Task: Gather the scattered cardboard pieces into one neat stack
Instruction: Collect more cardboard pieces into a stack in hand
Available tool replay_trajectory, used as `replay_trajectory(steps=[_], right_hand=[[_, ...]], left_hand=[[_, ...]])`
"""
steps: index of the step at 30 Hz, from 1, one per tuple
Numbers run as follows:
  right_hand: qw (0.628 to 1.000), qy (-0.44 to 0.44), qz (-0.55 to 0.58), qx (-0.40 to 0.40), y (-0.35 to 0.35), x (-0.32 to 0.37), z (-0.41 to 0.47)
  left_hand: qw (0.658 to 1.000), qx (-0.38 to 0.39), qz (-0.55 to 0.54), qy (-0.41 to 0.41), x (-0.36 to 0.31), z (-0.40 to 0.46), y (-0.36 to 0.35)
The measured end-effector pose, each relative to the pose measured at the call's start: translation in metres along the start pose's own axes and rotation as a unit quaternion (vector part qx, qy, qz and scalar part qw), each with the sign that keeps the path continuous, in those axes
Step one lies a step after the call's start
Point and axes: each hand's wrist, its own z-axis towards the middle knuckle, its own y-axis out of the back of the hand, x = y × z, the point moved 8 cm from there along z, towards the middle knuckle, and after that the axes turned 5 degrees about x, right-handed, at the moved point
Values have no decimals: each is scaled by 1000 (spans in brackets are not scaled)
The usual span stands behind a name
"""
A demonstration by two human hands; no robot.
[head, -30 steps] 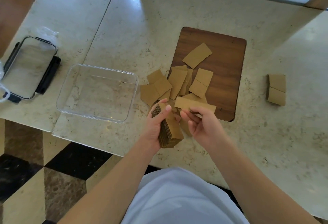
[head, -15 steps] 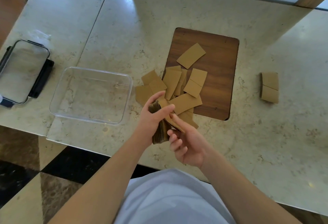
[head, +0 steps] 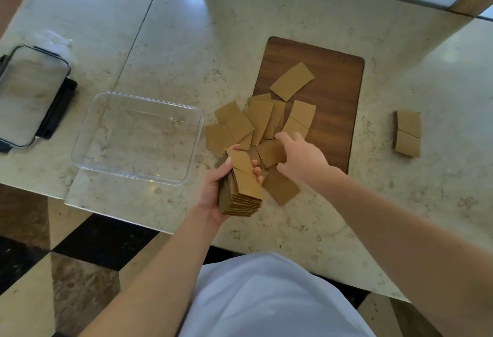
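— Marble counter (head: 165, 30) fills the view, pale and glossy, with checkered floor below its near edge. What's at far left?

— Lid (head: 29, 94) with black clips, lying flat, its left side cut off by the frame. Just right of it sits a clear plastic container (head: 186, 174), open side up.

— And the cardboard?

— Left hand (head: 213, 192) is wrapped around a thick stack (head: 244, 190), thumb on one long side, fingertips curled over the other. The stack is held above the counter's near edge, its long axis running from upper left to lower right, top face tilted toward the camera. Two pieces lie end to end on top.

— Right hand?

— Right hand (head: 300, 158) reaches forward, fingers spread down over the loose pieces (head: 261, 120); it covers the edge of one piece, but whether it's pinching that or just touching, I can't tell.

— How do the loose ones lie?

— Fanned and overlapping, straddling the left edge of a dark wooden board (head: 336, 96), mostly pointing away from the person. One piece (head: 292, 80) lies alone higher on the board, slanted. Another (head: 280, 186) rests on the marble just right of the stack.

— Anything further right?

— A small second pile (head: 406, 132) well apart on the marble, long axis running near to far.
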Motion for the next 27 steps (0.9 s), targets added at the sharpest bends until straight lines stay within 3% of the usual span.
replay_trajectory(steps=[4,8,10,13,15,16,18,19,20,24,27], right_hand=[[992,44,-122,-8,11,13,13],[983,84,-138,-83,26,17,3],[989,74,-88,-93,35,17,-7],[986,-3,162,30,23,8,-21],[909,-43,400,104,8,9,-35],[826,-62,542,143,-2,14,-43],[609,-67,762,209,-14,31,-63],[551,-56,802,223,-18,36,-70],[538,-42,811,227,-20,39,-76],[578,-12,790,204,-28,45,-82],[644,-7,744,180,-32,44,-81]], left_hand=[[1000,-15,-5,21,4,-3,6],[998,-57,-6,31,11,-2,14],[997,-71,3,33,12,-2,15],[996,-83,7,32,11,0,16],[996,-88,10,32,13,2,14],[995,-90,12,32,13,2,14],[995,-94,12,26,12,1,15],[995,-95,20,23,12,0,16],[994,-96,39,22,11,-1,16],[990,-98,94,25,10,-3,20],[988,-102,107,51,16,-4,23]])
